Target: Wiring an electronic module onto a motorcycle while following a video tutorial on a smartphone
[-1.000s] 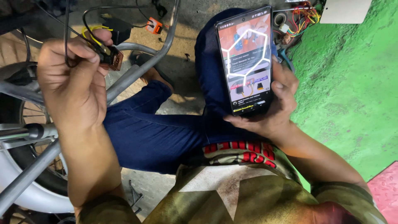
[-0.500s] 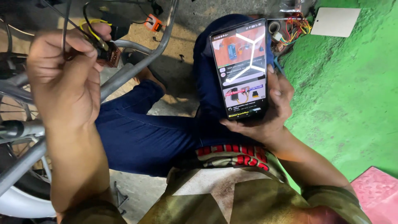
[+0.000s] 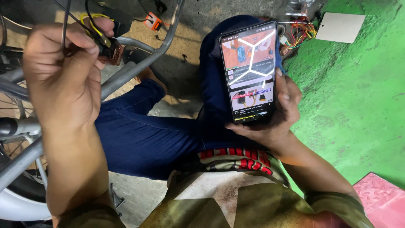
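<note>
Left hand (image 3: pixel 63 80) raised beside the grey bicycle frame (image 3: pixel 139 67), fingers pinching a small brown connector (image 3: pixel 110 51) with black wires. Right hand (image 3: pixel 274 114) over the blue-trousered knee, fingers curled around a cracked-screen phone (image 3: pixel 249 71).

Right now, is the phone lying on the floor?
No, the right hand holds the phone up above the person's lap.
</note>
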